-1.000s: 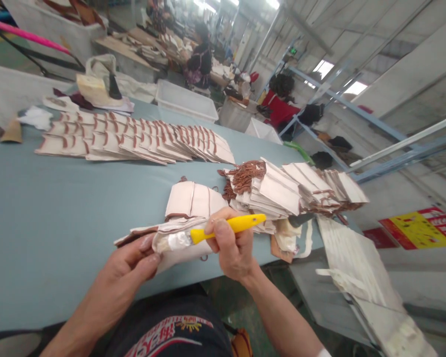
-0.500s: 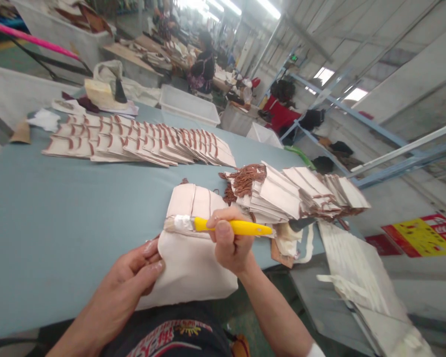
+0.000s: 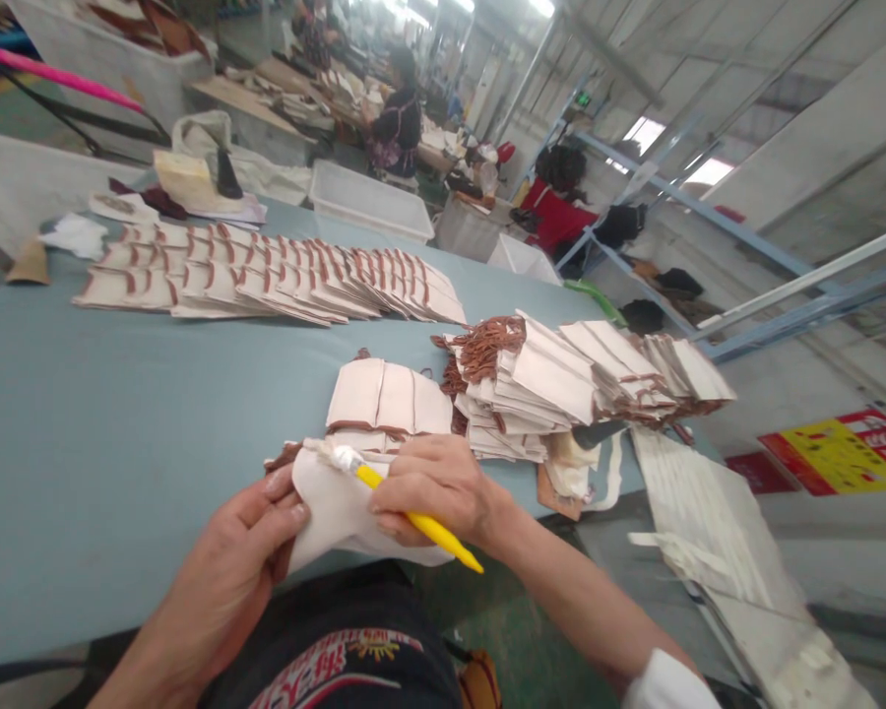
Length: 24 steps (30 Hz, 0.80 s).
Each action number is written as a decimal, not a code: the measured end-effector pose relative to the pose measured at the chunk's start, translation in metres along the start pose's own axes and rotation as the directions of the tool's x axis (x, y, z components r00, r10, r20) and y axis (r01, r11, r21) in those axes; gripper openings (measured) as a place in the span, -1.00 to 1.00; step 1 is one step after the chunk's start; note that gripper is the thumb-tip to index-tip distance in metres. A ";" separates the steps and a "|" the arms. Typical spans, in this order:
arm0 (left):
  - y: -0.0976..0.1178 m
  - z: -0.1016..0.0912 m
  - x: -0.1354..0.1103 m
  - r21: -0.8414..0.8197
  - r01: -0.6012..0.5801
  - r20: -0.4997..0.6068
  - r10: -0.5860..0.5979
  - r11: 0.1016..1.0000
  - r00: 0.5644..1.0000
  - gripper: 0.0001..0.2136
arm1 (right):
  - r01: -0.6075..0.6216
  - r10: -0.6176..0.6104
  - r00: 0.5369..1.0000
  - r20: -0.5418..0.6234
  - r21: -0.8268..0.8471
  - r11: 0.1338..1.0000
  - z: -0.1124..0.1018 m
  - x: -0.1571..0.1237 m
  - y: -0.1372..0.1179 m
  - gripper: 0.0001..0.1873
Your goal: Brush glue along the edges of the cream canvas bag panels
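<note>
1. The cream piece (image 3: 336,517) lies at the near edge of the table (image 3: 118,433), right in front of the person. Part of it hangs over the lip toward the lap. I would guess it sits that close so both hands can reach it without stretching.

2. The left hand (image 3: 255,537) is closed on the piece's left edge, fingertips on top. It looks like a pinning hold, there to stop the soft material from sliding or curling.

3. The right hand (image 3: 432,487) is wrapped around a yellow-handled brush (image 3: 443,542), gripping near the metal collar. The whitish bristles rest on the top edge of the piece and the handle slants back toward the body. That low, choked-up hold seems meant for control along a narrow margin.

4. Just beyond the piece sits a small stack (image 3: 388,399) of similar cream panels edged in brown, within easy reach.

5. To the right is a bigger heap of panels (image 3: 553,379) with brown trim bunched at one end. It is fanned loosely, so each one can likely be picked off singly.

6. Farther back, a long overlapping row (image 3: 266,276) spreads across the table. Each panel shows only its edge, perhaps so the surfaces do not touch.

7. Past the table edge are a white tray (image 3: 369,202), pale strips (image 3: 709,522) on a lower surface to the right, and a co-worker (image 3: 400,118) seated well away at another bench.
</note>
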State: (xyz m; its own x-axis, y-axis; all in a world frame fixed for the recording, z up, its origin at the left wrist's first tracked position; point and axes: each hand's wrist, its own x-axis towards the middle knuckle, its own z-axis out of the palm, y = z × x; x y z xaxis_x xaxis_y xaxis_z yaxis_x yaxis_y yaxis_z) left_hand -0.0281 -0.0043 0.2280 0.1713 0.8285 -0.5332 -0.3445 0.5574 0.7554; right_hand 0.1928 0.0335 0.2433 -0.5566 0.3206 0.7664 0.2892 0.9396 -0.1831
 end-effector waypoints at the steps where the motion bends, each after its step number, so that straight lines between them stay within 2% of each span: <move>1: 0.000 0.000 0.000 -0.012 0.014 -0.012 -0.014 1.000 1.000 -0.45 | 0.030 -0.029 0.998 0.054 -0.017 0.999 -0.006 0.000 0.000 -0.90; 4: 0.001 0.000 -0.001 -0.058 0.083 -0.036 -0.085 0.995 0.996 -0.39 | 0.014 -0.007 0.992 0.127 -0.048 0.999 -0.028 0.001 -0.002 -0.77; 6: 0.002 0.000 -0.002 -0.094 0.111 -0.055 -0.117 0.989 0.992 -0.34 | -0.026 0.035 0.992 0.118 -0.074 0.997 -0.043 -0.001 -0.008 -0.76; 9: 0.003 0.000 -0.002 -0.125 0.104 -0.080 -0.114 0.987 0.990 -0.35 | -0.203 0.193 0.977 -0.086 -0.139 0.969 -0.054 -0.006 -0.021 -0.77; 11: 0.005 0.001 0.000 -0.117 0.084 -0.088 -0.095 0.990 0.992 -0.41 | -0.327 0.297 0.930 -0.216 -0.123 0.937 -0.048 -0.011 -0.030 -0.77; 12: 0.005 0.002 0.001 -0.104 0.076 -0.090 -0.086 0.992 0.992 -0.42 | -0.349 0.318 0.917 -0.240 -0.097 0.932 -0.041 -0.013 -0.032 -0.77; 14: 0.006 0.004 0.003 -0.064 0.060 -0.090 -0.066 0.996 0.994 -0.45 | -0.290 0.276 0.935 -0.224 -0.033 0.956 -0.021 -0.015 -0.032 -0.80; 16: 0.006 0.005 0.005 -0.020 0.049 -0.083 -0.051 0.999 0.995 -0.46 | -0.208 0.207 0.965 -0.159 0.013 0.978 -0.002 -0.017 -0.025 -0.82; 18: 0.005 0.003 0.007 0.015 0.031 -0.087 -0.029 0.999 0.996 -0.47 | -0.197 0.198 0.974 -0.111 0.019 0.980 0.009 -0.019 -0.015 -0.84; 20: 0.002 -0.001 0.008 0.032 0.021 -0.092 -0.018 0.999 0.996 -0.46 | -0.250 0.250 0.963 -0.099 0.011 0.968 0.007 -0.023 -0.009 -0.84; 24: -0.003 -0.011 0.010 0.032 0.003 -0.091 0.000 0.999 0.996 -0.41 | -0.358 0.354 0.928 -0.119 -0.011 0.934 -0.018 -0.032 -0.016 -0.81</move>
State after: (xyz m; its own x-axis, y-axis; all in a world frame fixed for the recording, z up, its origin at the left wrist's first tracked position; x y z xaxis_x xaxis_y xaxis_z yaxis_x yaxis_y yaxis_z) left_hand -0.0356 0.0015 0.2157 0.0869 0.8199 -0.5658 -0.3139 0.5616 0.7656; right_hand 0.2198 0.0064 0.2328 -0.3212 0.6157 0.7195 0.4780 0.7613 -0.4381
